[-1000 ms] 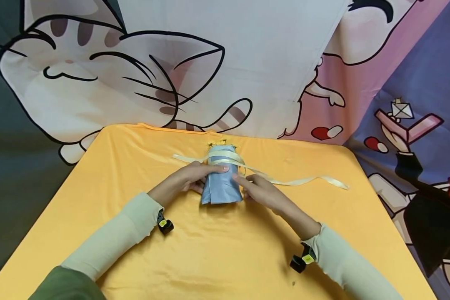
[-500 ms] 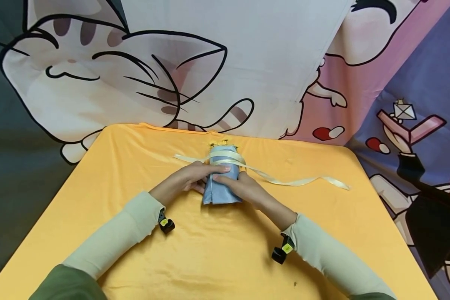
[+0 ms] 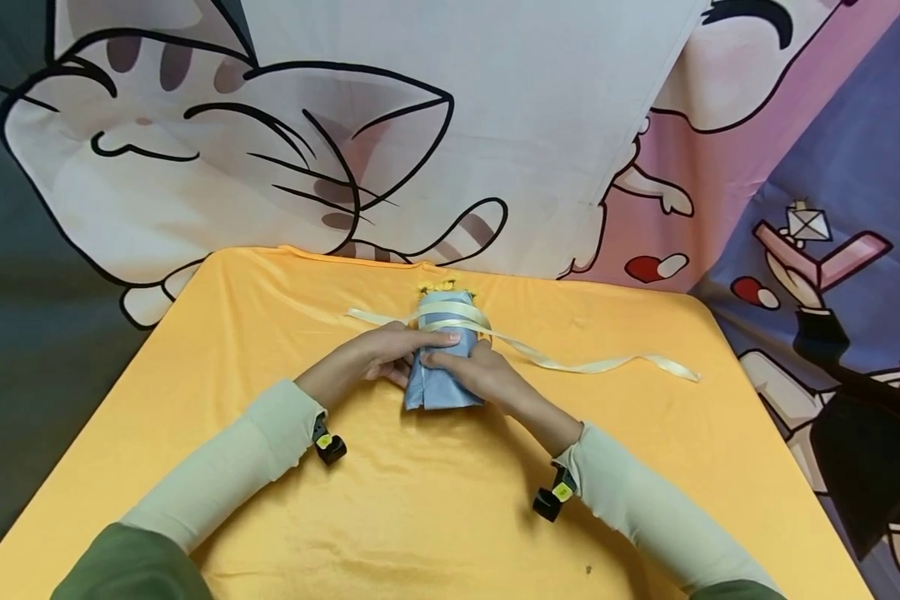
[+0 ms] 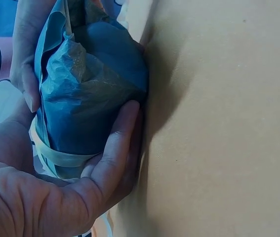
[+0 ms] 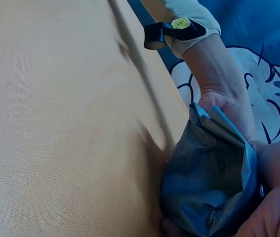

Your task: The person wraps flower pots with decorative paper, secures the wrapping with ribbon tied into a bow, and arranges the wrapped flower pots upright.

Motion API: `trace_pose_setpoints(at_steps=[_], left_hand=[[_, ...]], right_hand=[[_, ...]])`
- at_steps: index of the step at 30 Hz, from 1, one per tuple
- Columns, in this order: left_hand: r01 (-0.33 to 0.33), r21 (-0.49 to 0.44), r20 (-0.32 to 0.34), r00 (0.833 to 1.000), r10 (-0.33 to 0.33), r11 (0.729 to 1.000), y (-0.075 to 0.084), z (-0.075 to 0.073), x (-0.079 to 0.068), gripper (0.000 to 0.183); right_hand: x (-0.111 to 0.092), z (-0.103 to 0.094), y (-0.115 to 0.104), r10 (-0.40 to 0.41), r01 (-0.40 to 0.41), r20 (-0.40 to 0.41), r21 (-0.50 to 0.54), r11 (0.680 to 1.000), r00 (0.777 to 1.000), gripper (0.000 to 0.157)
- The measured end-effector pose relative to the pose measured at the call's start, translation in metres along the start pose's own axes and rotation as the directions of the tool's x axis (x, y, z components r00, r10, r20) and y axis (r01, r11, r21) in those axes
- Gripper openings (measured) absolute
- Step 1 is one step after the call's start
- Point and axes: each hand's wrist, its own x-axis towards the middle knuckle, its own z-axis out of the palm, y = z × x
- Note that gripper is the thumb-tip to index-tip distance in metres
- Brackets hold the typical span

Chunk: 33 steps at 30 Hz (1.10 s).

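Observation:
A small bouquet wrapped in blue paper (image 3: 444, 390) lies at the middle back of the table, yellow flowers (image 3: 441, 286) at its far end. Cream ribbon (image 3: 600, 365) loops round its upper part, with a loose tail on either side. My left hand (image 3: 390, 347) grips the wrap from the left, thumb on top; its fingers curl round the underside in the left wrist view. From the right, my right hand (image 3: 489, 377) holds it, thumb laid across the front below the other thumb. The paper's open, folded bottom (image 5: 204, 173) shows in the right wrist view. The right fingers are mostly hidden.
An orange-yellow cloth (image 3: 390, 517) covers the table. Behind it hangs a printed backdrop with a cartoon cat (image 3: 142, 192). Each wrist wears a small black camera, the left one (image 3: 332, 450) and the right one (image 3: 547, 504).
My right hand has moved left from the wrap's right edge, and its thumb now lies across the front. My left hand and the ribbon stay nearly where they were.

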Motion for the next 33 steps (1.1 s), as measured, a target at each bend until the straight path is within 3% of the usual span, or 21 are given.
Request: trace_pose_setpoints(at_steps=[8,13,16,19,20,21,24,25,27,31,33], left_hand=[[-0.007,0.053,0.057,0.998,0.004,0.999,0.001,-0.005,-0.001,0.059],[0.003,0.184,0.105,0.994,-0.023,0.983,0.008,-0.009,-0.007,0.072],[0.010,0.269,0.114,0.993,-0.042,0.963,0.014,-0.020,-0.009,0.083],[-0.058,0.322,0.058,0.997,0.041,0.945,0.019,-0.036,-0.009,0.078],[-0.103,0.339,0.022,0.995,0.102,0.935,0.020,-0.041,-0.007,0.070],[-0.161,0.388,-0.013,0.984,0.180,0.907,0.020,-0.045,-0.005,0.060],[-0.286,0.561,-0.063,0.921,0.385,0.777,0.017,-0.053,0.006,0.036],[-0.304,0.607,-0.063,0.903,0.425,0.735,0.015,-0.053,0.010,0.033],[-0.324,0.673,-0.039,0.882,0.470,0.665,0.011,-0.053,0.015,0.027],[-0.363,0.646,-0.023,0.870,0.492,0.672,0.007,-0.052,0.014,0.017],[-0.379,0.626,-0.031,0.861,0.508,0.681,0.007,-0.053,0.007,0.017]], right_hand=[[0.002,0.002,0.000,-0.017,0.018,0.004,-0.010,1.000,1.000,0.059],[0.002,0.002,0.002,-0.004,0.004,-0.005,-0.011,1.000,1.000,0.060],[0.000,0.002,0.003,0.031,-0.032,-0.028,-0.022,0.999,0.999,0.066],[-0.001,0.003,0.002,0.070,-0.072,-0.050,-0.038,0.997,0.996,0.078],[-0.001,0.003,0.002,0.082,-0.085,-0.058,-0.042,0.996,0.995,0.082],[-0.002,0.004,0.001,0.094,-0.098,-0.070,-0.047,0.994,0.993,0.088],[-0.003,0.004,0.001,0.114,-0.119,-0.082,-0.051,0.992,0.990,0.099],[-0.003,0.004,0.000,0.116,-0.121,-0.082,-0.047,0.992,0.990,0.100],[-0.003,0.005,0.001,0.116,-0.120,-0.078,-0.043,0.992,0.990,0.100],[-0.002,0.006,0.000,0.085,-0.087,-0.063,-0.028,0.996,0.994,0.088],[-0.002,0.006,-0.001,0.078,-0.080,-0.067,-0.027,0.996,0.995,0.094]])
